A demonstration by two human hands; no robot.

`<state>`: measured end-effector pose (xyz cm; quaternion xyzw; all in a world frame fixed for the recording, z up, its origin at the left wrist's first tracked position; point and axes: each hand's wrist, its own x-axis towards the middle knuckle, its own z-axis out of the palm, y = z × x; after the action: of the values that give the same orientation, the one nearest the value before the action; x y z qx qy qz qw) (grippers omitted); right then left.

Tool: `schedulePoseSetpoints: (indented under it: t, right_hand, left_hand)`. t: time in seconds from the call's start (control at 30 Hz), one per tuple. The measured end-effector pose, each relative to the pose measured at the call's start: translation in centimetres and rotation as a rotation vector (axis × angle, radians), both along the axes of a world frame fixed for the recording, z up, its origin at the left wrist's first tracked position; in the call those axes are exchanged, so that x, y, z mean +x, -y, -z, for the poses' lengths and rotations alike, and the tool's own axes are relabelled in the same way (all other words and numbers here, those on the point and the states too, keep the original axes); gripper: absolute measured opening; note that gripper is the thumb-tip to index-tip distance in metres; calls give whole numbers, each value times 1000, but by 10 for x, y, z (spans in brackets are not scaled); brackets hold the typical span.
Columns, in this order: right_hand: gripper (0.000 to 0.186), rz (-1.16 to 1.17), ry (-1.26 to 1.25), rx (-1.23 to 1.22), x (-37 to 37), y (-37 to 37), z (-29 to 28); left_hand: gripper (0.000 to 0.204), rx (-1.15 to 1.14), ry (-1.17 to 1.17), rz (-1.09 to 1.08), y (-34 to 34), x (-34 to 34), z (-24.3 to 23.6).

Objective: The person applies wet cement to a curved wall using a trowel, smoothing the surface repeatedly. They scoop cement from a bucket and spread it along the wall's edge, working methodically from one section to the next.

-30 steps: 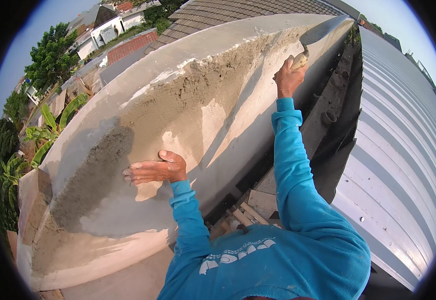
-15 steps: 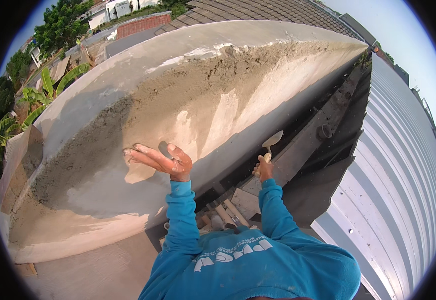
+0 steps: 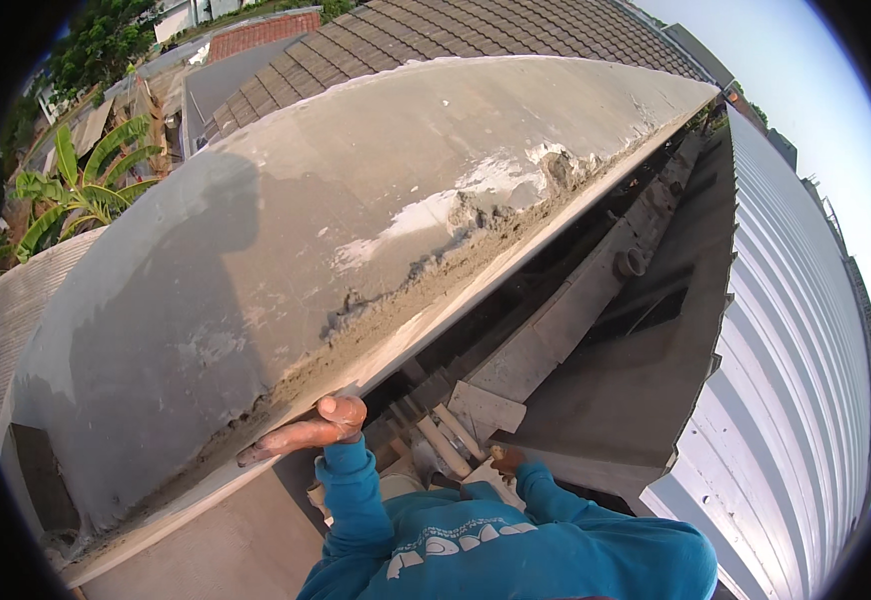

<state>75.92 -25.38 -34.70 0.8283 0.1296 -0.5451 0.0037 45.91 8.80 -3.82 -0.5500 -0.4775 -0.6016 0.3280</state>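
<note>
My left hand (image 3: 308,433) rests flat against the near edge of a grey cement wall (image 3: 256,260), fingers stretched out to the left and holding nothing. A rough band of wet mortar (image 3: 456,262) runs along that edge, up to the right. My right hand (image 3: 505,460) is low, just above my blue sleeve, closed on the handle of a trowel (image 3: 483,409) whose pale flat blade points up. It hovers over the dark gap beside the wall, apart from the mortar.
A concrete ledge (image 3: 606,400) with short pipes (image 3: 443,440) lies below the wall. A corrugated metal roof (image 3: 806,400) slopes along the right. A tiled roof (image 3: 456,30) lies beyond the wall, and banana plants (image 3: 76,190) stand far below at the left.
My right hand has dropped from the wall's far upper end down to my chest with the trowel. My left hand slid to the wall's edge, and the view has risen over the wall.
</note>
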Motion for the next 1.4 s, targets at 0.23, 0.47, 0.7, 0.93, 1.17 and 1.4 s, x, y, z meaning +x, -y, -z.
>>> schedulePoseSetpoints:
  t: [0.23, 0.47, 0.7, 0.93, 1.17, 1.4]
  right_hand:
    - [43, 39, -58, 56, -25, -41, -2]
    - [43, -39, -123, 53, -23, -75, -12]
    - [45, -121, -91, -62, -23, -71, -44]
    - [41, -283, 101, -6, -7, -72, -35]
    - [37, 693, 104, 810, 11, -144, -65]
    - [31, 1119, -59, 1380, 65, -254, -239]
  left_hand:
    - [73, -55, -220, -36, 5, -11, -25]
    - [74, -71, -230, -59, 10, -14, -19]
    - [75, -75, -230, -77, 7, -13, -13]
    - [76, -80, -142, -123, 10, -3, 4]
    - [79, -153, 64, -151, 6, 11, 4]
    - [67, -139, 103, 190, 91, 32, -59]
